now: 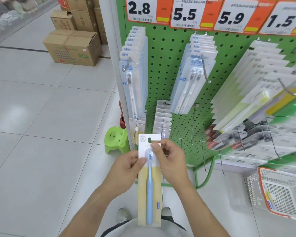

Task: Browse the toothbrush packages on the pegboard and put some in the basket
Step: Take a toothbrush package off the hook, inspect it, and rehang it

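Head view: both hands (pixel 126 165) (pixel 169 158) pinch toothbrush package (pixel 149 194) upright, bristles topmost.

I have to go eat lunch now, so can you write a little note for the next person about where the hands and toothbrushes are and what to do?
Left hand: pinches the left edge of the blue toothbrush package.
Right hand: pinches the package's top, near its hang hole.
The package is off the hook, upright in front of the body, facing you.
More packages hang on the green pegboard, under price tags 2.8, 5.5, 5.9 and 1.5.
The basket sits on the floor to the right; something is already in it, too blurry to name.
Done: one package picked and looked at.
Left: drop it in the basket, then browse for more.
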